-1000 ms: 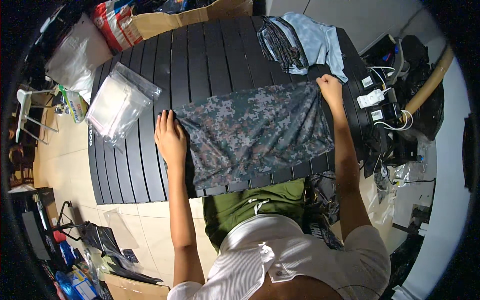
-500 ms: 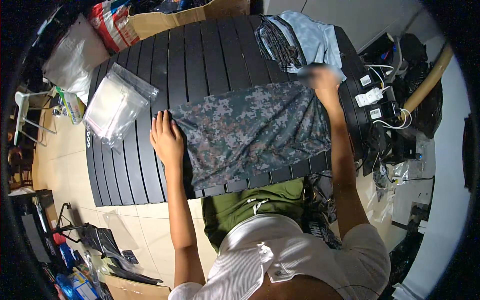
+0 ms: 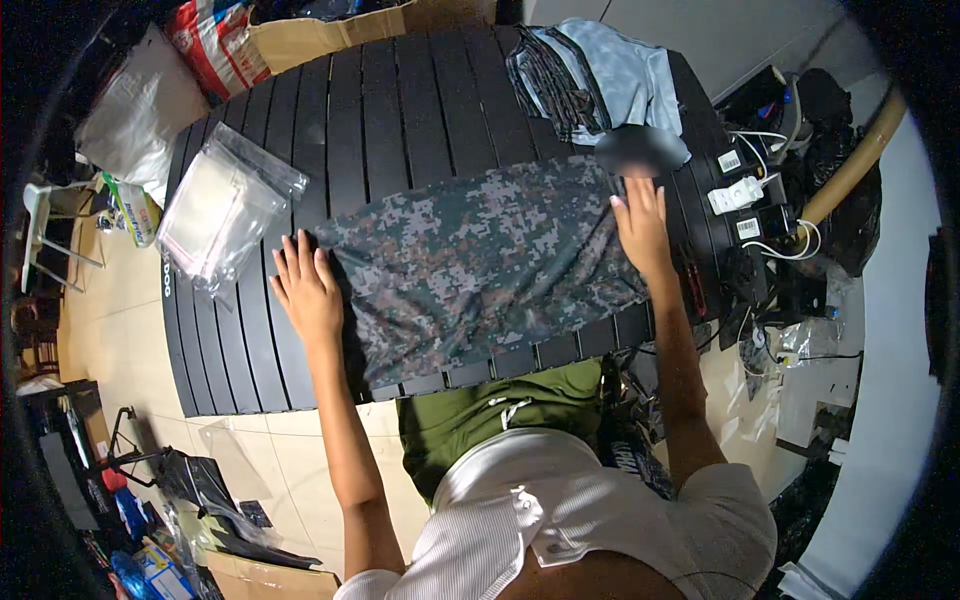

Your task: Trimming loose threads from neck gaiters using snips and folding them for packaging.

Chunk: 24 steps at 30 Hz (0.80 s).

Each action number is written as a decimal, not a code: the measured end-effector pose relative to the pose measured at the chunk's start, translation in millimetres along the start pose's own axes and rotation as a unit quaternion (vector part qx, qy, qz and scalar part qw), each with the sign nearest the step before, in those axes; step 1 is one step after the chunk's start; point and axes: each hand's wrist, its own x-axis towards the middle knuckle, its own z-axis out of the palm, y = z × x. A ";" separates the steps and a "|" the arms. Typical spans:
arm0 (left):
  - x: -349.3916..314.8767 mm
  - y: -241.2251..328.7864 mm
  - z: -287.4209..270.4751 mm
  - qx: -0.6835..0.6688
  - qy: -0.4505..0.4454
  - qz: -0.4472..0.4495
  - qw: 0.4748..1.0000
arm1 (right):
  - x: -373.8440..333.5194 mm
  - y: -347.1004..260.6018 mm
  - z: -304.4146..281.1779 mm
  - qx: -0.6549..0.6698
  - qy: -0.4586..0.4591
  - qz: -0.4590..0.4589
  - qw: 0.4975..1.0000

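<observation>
A folded piece of dark camouflage fabric [image 3: 480, 270] lies lengthwise across the black slatted table [image 3: 390, 110], close to its near edge. Its kind of garment, if it is one, does not show. My left hand [image 3: 308, 292] rests flat at the fabric's left end, fingers stretched out and spread. At the right end my right hand [image 3: 643, 228] lies with straight fingers on or beside the fabric edge; a blurred patch covers the area just past its fingertips. Soft creases run through the fabric, mostly toward the right.
Clear plastic bags [image 3: 225, 210] lie on the table's left. A stack of light blue and dark patterned fabric [image 3: 615, 80] sits at the far right. White plugs and cables [image 3: 737, 196] line the right edge. A cardboard box [image 3: 330, 40] stands behind the table.
My left hand has slid left and spread its fingers. My right hand has come nearer, down from the fabric's far right corner. The fabric has shifted slightly left and looks smoother.
</observation>
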 end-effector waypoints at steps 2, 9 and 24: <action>-5.0 3.9 -9.5 -0.024 0.003 -0.006 1.000 | 0.2 -8.4 -12.3 -0.062 0.034 -0.014 0.997; -28.4 -3.0 -22.8 0.017 -0.077 0.069 0.995 | -18.4 -16.0 -33.4 -0.080 -0.132 -0.099 0.983; -100.8 -19.7 -78.7 -0.130 -0.093 0.111 0.981 | -102.7 -22.0 -72.6 0.131 -0.113 0.190 0.967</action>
